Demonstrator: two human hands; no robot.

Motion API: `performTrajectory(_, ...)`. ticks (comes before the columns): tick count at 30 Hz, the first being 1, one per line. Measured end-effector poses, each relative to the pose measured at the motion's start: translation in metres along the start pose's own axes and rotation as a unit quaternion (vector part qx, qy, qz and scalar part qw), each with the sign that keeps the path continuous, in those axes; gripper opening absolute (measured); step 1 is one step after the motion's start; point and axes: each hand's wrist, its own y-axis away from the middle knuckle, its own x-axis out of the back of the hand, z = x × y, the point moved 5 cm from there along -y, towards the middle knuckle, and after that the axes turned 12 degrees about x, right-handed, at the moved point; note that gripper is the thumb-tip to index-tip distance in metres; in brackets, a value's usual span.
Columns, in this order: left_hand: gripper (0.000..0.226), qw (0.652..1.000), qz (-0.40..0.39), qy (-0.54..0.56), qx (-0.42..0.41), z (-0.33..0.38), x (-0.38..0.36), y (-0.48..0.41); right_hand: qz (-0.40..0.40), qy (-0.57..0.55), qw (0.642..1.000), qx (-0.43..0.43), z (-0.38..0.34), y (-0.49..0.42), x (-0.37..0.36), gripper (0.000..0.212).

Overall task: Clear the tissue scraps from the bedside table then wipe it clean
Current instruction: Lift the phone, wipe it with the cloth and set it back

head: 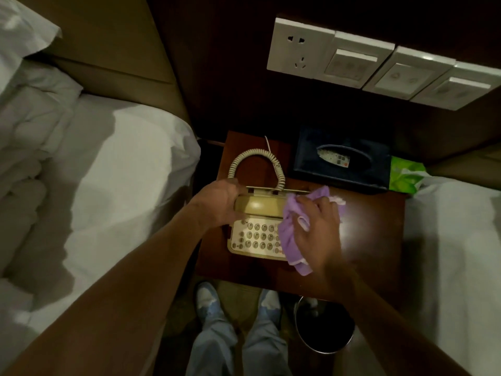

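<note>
Head view shows the right hand (315,229) bunched around a purple cloth (291,234), fingers curled into its folds while it presses against the right end of a cream telephone (257,226). That cloth looks soft, light and limp, so it likely needs a full fistful to stay flat under pressure; loose tails hang below the palm and could drag over the keypad. The left hand (219,204) closes on the left end of the handset, apparently steadying it. Both sit on the bedside table (374,240), dark, glossy wood that probably lets a cloth slide easily. I see no tissue scraps on its bare part, so the wiping step seems under way. The telephone and its coiled cord (254,161) fill the left half and stand in the way; the set looks light enough to shift. A dark tissue box (341,158) crowds the back, a green packet (404,175) just beside it. Beds flank the table, and a bin (324,325) stands on the floor in front.
</note>
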Motion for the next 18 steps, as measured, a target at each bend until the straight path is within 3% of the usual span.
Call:
performTrajectory(3, 0.063, 0.999, 0.0, -0.02, 0.033, 0.001, -0.002, -0.003, 0.008, 0.038, 0.999, 0.007, -0.041, -0.009, -0.017, 0.052)
performTrajectory(7, 0.03, 0.998, 0.028, -0.058, 0.024, 0.002, 0.003, -0.004, -0.066, 0.071, 0.992, 0.082, -0.102, -0.03, -0.055, 0.053)
performTrajectory(10, 0.022, 0.996, 0.051, -0.068, 0.015, 0.005, 0.007, -0.006, -0.067, 0.037, 0.993, 0.093, -0.098, -0.032, -0.051, 0.047)
performTrajectory(15, 0.057, 0.996, -0.02, -0.059, 0.061, 0.006, 0.007, -0.011, -0.005, -0.034, 0.999, 0.039, -0.02, 0.003, -0.012, 0.051)
performTrajectory(18, 0.062, 0.995, -0.024, -0.05, 0.078, 0.007, 0.006, -0.013, 0.02, -0.111, 0.993, -0.024, 0.022, 0.017, 0.004, 0.047)
